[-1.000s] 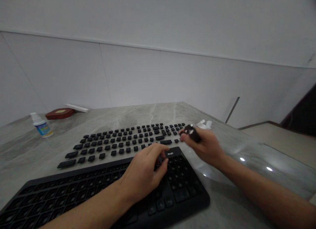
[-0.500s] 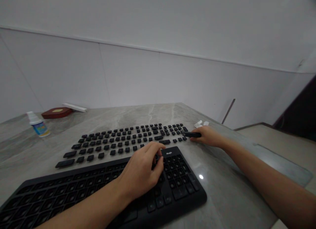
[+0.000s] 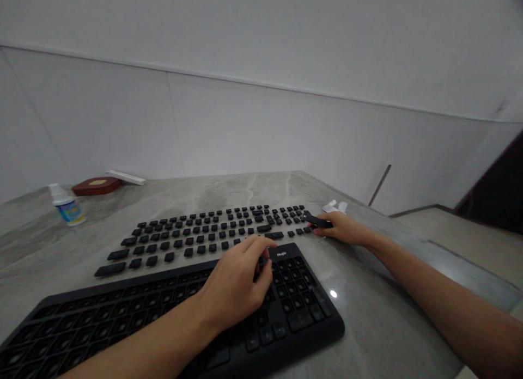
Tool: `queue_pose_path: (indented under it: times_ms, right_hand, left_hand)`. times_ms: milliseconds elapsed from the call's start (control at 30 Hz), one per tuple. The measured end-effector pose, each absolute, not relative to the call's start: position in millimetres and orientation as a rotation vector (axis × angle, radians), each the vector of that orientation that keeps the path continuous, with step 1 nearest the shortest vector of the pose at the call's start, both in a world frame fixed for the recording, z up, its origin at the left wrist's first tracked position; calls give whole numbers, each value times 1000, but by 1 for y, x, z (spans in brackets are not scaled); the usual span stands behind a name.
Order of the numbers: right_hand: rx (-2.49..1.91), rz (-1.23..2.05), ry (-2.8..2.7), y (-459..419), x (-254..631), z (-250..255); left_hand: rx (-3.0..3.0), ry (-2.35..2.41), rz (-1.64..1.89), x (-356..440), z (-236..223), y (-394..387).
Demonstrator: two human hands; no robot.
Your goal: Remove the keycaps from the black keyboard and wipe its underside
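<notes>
A black keyboard [image 3: 163, 297], with most of its key sockets bare, lies across the front of the grey table. My left hand [image 3: 239, 278] rests over it, fingers curled at its top edge beside the number pad. Beyond the keyboard, black keycaps [image 3: 200, 239] are laid out in rows. At their right end, my right hand [image 3: 341, 226] grips a slim black tool [image 3: 319, 221] whose left tip reaches the last keycaps. Its exact kind is unclear, and the fingertips are partly hidden under it.
Crumpled white pieces [image 3: 335, 206] lie just behind my right hand. At the far left stand a white-capped spray bottle [image 3: 68, 209] with a blue label, a reddish-brown box [image 3: 96, 187] and a white strip [image 3: 126, 177]. A pale wall [image 3: 220, 128] borders the table's back.
My right hand has shifted slightly, and the black tool's left end now tilts higher by the end keycaps. The left hand stays on the keyboard. The whole view has moved a little.
</notes>
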State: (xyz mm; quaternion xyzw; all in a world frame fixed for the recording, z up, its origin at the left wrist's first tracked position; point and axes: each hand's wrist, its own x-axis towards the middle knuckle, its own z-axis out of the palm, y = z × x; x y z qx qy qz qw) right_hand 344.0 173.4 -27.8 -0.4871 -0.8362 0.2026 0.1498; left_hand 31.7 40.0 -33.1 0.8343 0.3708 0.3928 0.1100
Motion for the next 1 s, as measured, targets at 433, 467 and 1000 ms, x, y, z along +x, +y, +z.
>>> queue_pose_path:
  times_ms: [433, 467, 1000]
  right_hand:
    - [-1870, 72, -1731, 188, 376, -17]
    - [-1919, 59, -1686, 189, 379, -17]
    - [-1966, 187, -1578, 191, 370, -22]
  left_hand:
    - [2482, 1081, 1175, 31, -32, 40]
    - [2484, 1080, 1179, 31, -33, 40]
    - [2462, 1106, 1071, 30, -33, 40]
